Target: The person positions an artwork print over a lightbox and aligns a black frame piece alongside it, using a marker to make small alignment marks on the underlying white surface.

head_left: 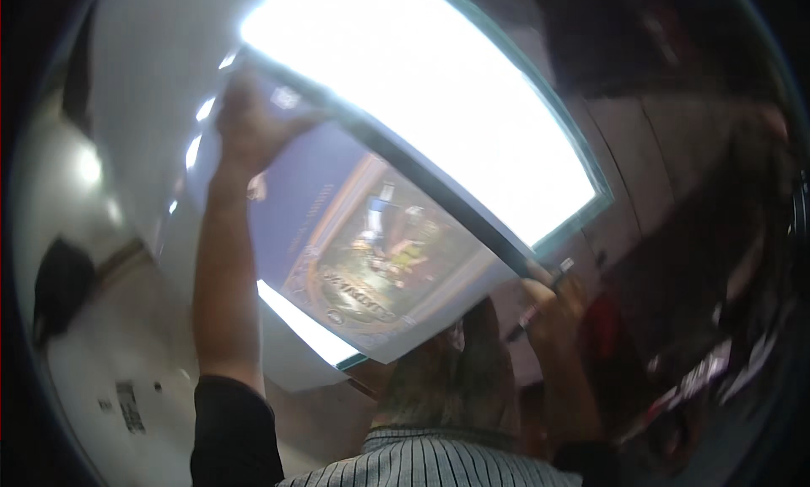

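Observation:
A printed sheet (287, 183), blue with a framed colour picture, lies across a brightly glowing glass-edged panel (439, 99). Along the sheet's upper edge runs a long dark strip (456, 202), like a straightedge, slanting down to the right. My left hand (249, 124) rests by the strip's upper left end, thumb spread out over the sheet; its fingertips are blurred. At the lower right end, my right hand (553, 310) has its fingers curled round a slim pen-like object (564, 269), too smeared to name. That hand appears to touch the strip.
Pale surface with small dark marks (131, 407) lies at the left, near a dark rounded object (63, 289). Brownish panels with seams (624, 150) stretch right of the glowing panel. A blurred red thing (601, 327) is beyond my right wrist. Striped cloth (430, 462) shows at the bottom.

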`<state>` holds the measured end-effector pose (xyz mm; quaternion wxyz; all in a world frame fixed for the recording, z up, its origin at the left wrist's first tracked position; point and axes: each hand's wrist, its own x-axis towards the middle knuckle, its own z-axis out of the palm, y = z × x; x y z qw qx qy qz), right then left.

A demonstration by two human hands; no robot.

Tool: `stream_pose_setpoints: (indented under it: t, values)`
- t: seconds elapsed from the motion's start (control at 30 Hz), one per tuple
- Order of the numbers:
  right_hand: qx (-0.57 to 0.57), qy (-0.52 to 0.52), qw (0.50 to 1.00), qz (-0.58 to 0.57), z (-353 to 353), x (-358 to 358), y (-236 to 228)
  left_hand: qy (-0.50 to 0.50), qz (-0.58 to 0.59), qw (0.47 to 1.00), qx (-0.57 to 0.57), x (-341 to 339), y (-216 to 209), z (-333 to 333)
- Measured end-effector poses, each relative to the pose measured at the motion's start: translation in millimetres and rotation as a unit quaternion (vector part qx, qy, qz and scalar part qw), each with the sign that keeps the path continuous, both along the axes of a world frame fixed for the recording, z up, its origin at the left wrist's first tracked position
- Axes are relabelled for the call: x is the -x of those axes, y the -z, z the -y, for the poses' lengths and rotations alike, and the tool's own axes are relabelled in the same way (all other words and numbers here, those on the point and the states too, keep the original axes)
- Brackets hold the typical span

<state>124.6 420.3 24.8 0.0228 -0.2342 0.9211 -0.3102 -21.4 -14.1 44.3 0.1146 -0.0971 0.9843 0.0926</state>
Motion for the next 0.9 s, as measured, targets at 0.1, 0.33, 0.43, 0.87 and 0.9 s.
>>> stream_pose_setpoints:
  t: [0.1, 0.33, 0.43, 0.87, 0.9]
  values:
    - [-0.056, 0.057, 0.997, -0.002, -23, -2, -8, -0.04, -0.016, 0.999, 0.024, 4, 19, -10]
    - [0.187, -0.017, 0.982, -0.03, 113, 142, 22, -0.097, 0.084, 0.992, 0.016, 2, -9, -7]
    - [0.123, -0.157, 0.954, -0.222, 231, 228, 5, -0.09, 0.123, 0.988, 0.006, 8, -16, -12]
    - [0.293, -0.151, 0.939, 0.097, 360, 285, 35, -0.076, 0.113, 0.991, -0.003, 4, -16, -10]
    - [0.292, -0.151, 0.939, 0.097, 360, 286, 35, -0.078, 0.118, 0.99, -0.002, 5, -17, -11]
